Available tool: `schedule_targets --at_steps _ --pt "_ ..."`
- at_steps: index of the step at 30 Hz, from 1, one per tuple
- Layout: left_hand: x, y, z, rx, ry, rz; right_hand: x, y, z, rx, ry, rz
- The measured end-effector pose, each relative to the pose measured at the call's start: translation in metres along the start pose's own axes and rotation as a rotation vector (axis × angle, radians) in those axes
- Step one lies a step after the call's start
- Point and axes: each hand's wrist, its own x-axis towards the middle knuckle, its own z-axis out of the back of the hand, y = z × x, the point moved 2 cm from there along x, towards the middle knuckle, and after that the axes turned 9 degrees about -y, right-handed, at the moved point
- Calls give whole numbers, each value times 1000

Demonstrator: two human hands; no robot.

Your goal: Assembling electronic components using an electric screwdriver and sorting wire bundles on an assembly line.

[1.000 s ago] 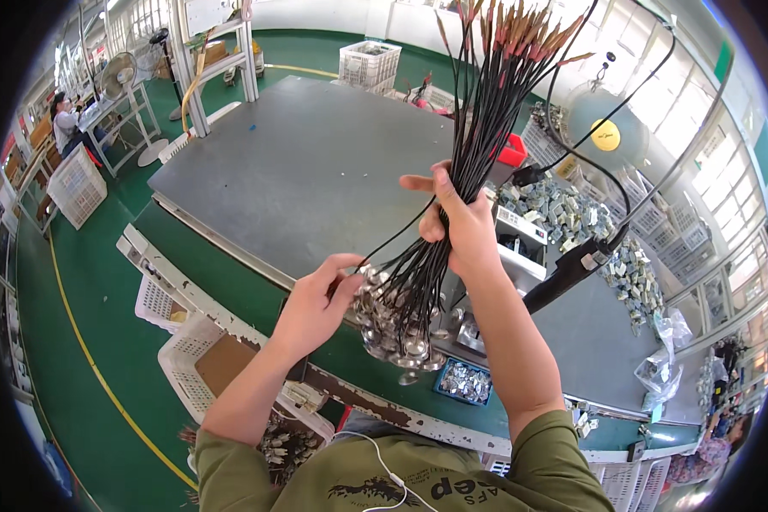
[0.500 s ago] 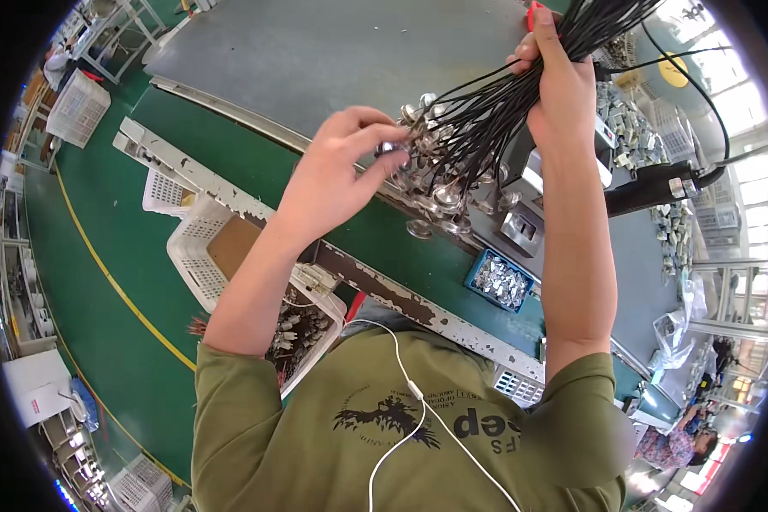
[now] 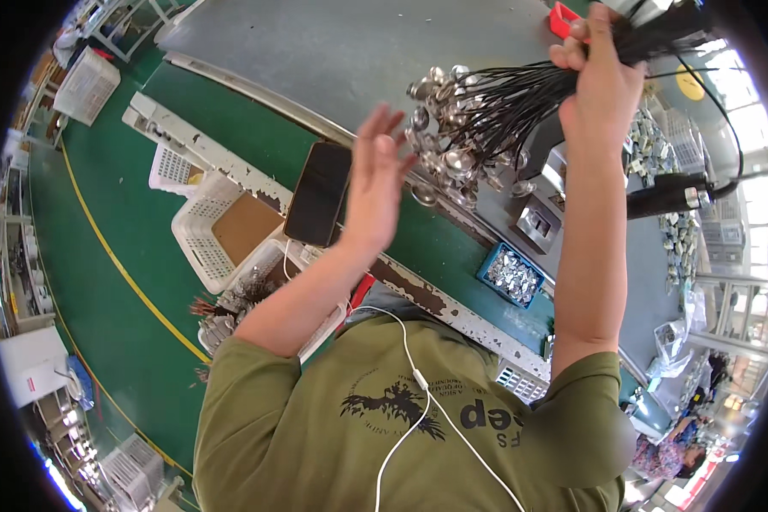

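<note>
My right hand (image 3: 604,90) is closed round a thick bundle of black cables (image 3: 533,94) at the upper right. At their far ends hang round, shiny metal parts (image 3: 459,160), clustered over the bench edge. Just left of that cluster my left hand (image 3: 375,183) is raised with its fingers apart and somewhat blurred. Nothing shows in it. Beside its wrist, a dark-screened phone (image 3: 317,194) with a white cable lies on the frame rail.
A metal block fixture (image 3: 538,222) and a blue tray (image 3: 512,275) of small metal pieces stand near my right forearm. A black-handled tool (image 3: 670,198) lies further right. White crates (image 3: 205,243) sit below the rail at left. A red object (image 3: 563,19) is at the far edge.
My left hand has come away from the metal parts, its fingers opening. My right hand has carried the cable bundle right and slightly upward. The phone has come into view.
</note>
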Motion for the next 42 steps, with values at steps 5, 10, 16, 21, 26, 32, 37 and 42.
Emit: schedule_targets --at_steps 5,10,16,21,26,32,37,42 --pt "-10 -9 -32 -533 102 78 -17 4 -28 -847 -556 517" --pt "-4 -18 -34 -543 58 81 -24 2 -34 -834 -557 520" --pt "14 -8 -37 -392 61 -36 -15 2 -34 -822 -564 482" --pt "18 14 -17 -3 55 -83 -18 11 -50 -952 -539 416" --pt "54 -40 14 307 222 -161 -41 9 -42 -841 -298 102" --pt "73 -107 -67 217 527 -217 -73 -9 -47 -712 -142 -323" --pt "93 -136 -94 -254 750 -46 -81 -12 -46 -643 -24 -495" --pt "87 -145 -87 -105 700 -203 -83 -13 -50 -741 -53 -458"
